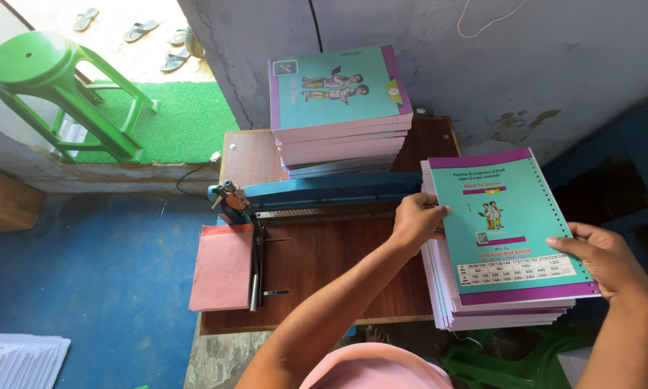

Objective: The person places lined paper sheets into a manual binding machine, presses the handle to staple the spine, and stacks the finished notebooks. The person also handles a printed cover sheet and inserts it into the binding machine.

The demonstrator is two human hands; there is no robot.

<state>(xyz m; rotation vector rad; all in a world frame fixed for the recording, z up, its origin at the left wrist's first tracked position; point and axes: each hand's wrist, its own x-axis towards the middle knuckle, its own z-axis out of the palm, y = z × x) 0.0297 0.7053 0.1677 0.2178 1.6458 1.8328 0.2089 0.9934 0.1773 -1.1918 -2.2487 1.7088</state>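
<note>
Head view looks down on a brown wooden table [317, 266] carrying a blue punching machine [324, 193] and a far stack of teal notebooks [338, 108]. At its right edge, a nearer notebook stack [504, 238] is clasped by the left hand [415, 220] and right hand [606, 261], fingers curled around opposite sides.

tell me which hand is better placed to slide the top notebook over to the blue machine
Probably the left hand: it grips the top notebook on the edge nearest the blue machine. The right hand holds the far edge.
</note>
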